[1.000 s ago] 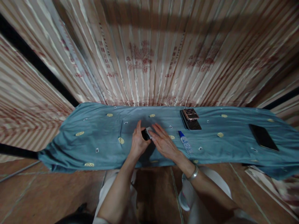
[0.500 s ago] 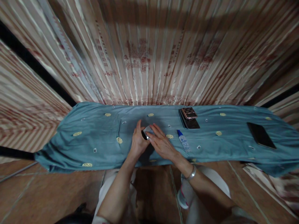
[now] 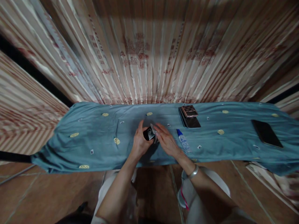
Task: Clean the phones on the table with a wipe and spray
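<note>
On the blue cloth (image 3: 93, 137), near its middle, I had both hands on a small dark object (image 3: 148, 133); too small and dim to identify, it showed a dark body and a pale, shiny part on its right side. Left hand (image 3: 139, 143) gripped it from the left, fingers curled round the dark body, one finger sticking up past it. Right hand (image 3: 168, 142) lay alongside from the right, fingers stretched out fairly flat, fingertips (image 3: 157, 130) touching the pale part. I couldn't tell if the right hand actually pinched anything or just pressed against it. The object sat between the two hands, just above or on the cloth; contact with the cloth was hidden by my fingers. A metal bracelet (image 3: 193, 172) was on my right wrist. Just right of the right hand lay a small clear bottle with a blue cap (image 3: 183, 140), on its side, cap pointing away from me. Further back and right, a stack of phones (image 3: 189, 116) with a smaller, lighter one on top. Well apart at the far right end, one dark phone (image 3: 266, 133) lay flat on its own. Striped curtain (image 3: 149, 56) hung behind the cloth, tiled floor (image 3: 46, 193) below its near edge.
</note>
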Demonstrator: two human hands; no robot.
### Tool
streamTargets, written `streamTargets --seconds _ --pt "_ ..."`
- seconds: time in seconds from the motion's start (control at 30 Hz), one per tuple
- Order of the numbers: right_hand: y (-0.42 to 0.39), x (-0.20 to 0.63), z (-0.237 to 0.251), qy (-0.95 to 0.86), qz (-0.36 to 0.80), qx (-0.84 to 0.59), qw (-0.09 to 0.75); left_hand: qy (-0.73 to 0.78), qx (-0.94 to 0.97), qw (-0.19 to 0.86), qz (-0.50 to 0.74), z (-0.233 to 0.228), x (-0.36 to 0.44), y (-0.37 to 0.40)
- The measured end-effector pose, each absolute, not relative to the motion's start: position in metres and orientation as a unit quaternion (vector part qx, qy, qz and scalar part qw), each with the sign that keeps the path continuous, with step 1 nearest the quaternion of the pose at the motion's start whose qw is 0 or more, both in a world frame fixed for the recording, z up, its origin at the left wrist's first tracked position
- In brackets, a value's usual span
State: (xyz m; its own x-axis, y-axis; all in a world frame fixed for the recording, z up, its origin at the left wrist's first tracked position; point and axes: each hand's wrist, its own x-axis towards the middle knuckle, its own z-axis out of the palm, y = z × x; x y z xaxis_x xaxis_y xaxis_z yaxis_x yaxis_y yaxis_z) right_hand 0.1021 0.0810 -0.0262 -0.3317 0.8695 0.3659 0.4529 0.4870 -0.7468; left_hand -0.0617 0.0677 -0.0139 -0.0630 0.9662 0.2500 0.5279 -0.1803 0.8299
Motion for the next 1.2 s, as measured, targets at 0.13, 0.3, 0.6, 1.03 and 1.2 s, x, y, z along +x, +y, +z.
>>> streamTargets --seconds 0.13,0.3,0.6,1.03,1.2 --pt "0.095 0.108 -0.028 -0.57 0.473 -0.446 0.502 0.586 0.601 0.298 0.455 -0.009 -0.055 0.072" --pt "0.099 0.103 -0.023 -0.338 0.662 -0.367 0.56 0.571 0.578 0.309 0.494 -0.006 -0.048 0.076" --pt "0.104 0.102 -0.026 -0.272 0.683 -0.352 0.579 0.561 0.493 0.329 0.579 -0.024 -0.049 0.087" --pt "0.099 0.092 -0.048 -0.239 0.751 -0.35 0.507 0.517 0.302 0.481 0.641 -0.023 -0.059 0.088" --pt "0.106 0.1 -0.033 -0.252 0.697 -0.341 0.579 0.557 0.394 0.447 0.579 -0.029 -0.052 0.083"
